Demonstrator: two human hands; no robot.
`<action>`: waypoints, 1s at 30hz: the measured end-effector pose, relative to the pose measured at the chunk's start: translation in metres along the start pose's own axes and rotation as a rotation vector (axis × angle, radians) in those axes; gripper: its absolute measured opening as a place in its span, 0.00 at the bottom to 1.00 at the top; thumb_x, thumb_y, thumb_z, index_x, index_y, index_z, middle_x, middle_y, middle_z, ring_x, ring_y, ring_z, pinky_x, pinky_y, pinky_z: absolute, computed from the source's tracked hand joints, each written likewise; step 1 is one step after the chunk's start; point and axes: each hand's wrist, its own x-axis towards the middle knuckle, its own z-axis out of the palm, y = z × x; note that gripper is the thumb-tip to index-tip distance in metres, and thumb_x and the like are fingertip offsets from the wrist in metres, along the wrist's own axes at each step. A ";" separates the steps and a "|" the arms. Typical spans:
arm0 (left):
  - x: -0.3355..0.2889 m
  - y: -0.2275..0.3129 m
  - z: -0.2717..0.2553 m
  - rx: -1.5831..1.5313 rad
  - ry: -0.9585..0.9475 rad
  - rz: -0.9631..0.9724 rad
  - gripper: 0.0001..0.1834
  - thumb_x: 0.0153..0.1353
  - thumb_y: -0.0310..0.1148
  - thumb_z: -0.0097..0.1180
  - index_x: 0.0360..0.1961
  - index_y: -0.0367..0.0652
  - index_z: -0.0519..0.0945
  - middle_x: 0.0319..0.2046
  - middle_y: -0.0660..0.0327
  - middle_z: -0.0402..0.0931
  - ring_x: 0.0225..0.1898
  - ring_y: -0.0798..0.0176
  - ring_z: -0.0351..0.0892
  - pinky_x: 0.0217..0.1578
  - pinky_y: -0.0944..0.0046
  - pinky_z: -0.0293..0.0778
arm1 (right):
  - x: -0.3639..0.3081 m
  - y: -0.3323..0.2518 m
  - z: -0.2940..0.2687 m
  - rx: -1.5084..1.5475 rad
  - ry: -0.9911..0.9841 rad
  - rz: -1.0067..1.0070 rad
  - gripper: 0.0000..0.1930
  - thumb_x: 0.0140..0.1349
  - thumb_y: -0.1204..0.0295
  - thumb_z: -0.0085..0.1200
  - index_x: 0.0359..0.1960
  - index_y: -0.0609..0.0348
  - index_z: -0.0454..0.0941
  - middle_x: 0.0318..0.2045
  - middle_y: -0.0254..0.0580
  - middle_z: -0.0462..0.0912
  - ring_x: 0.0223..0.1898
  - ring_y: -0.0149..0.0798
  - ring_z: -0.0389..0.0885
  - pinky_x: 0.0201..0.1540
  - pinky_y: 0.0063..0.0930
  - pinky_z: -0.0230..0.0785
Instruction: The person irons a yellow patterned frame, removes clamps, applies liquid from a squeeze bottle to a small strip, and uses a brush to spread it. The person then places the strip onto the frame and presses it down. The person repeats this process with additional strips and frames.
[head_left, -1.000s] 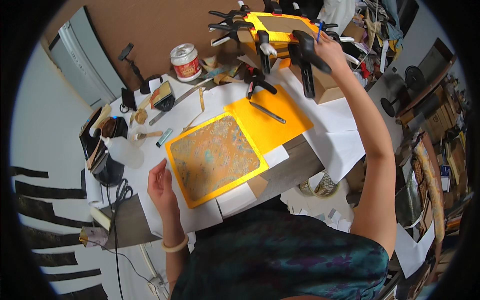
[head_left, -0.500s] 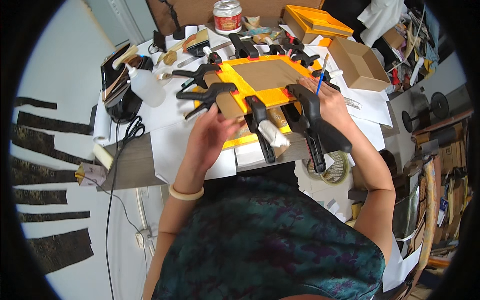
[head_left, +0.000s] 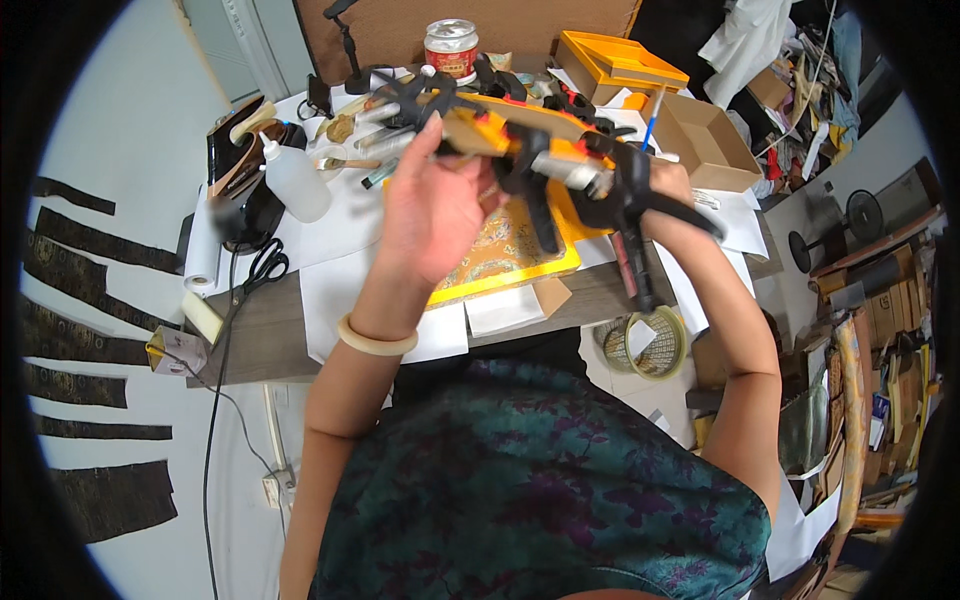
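At upper centre, the yellow panel (head_left: pixel 476 132) looks stiff, weighted by clamps (head_left: pixel 632 186), best held by bare edges; the left hand's (head_left: pixel 438 218) fingers curl half-open beside it, grip unclear; the right hand's (head_left: pixel 670 184) are hidden, hold untellable.

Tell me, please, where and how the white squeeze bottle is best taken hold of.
Grip the white squeeze bottle around its rounded body, probably from the near side: its top narrows to a thin nozzle, the shiny black object crowds its left, and white paper lies flat in front.
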 end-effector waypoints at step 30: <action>-0.038 0.022 -0.089 0.161 0.151 0.601 0.38 0.56 0.24 0.51 0.69 0.24 0.60 0.70 0.39 0.61 0.74 0.37 0.54 0.77 0.34 0.40 | -0.024 -0.072 0.030 1.036 -0.161 0.637 0.39 0.51 0.47 0.72 0.55 0.67 0.77 0.43 0.47 0.83 0.44 0.40 0.81 0.54 0.32 0.71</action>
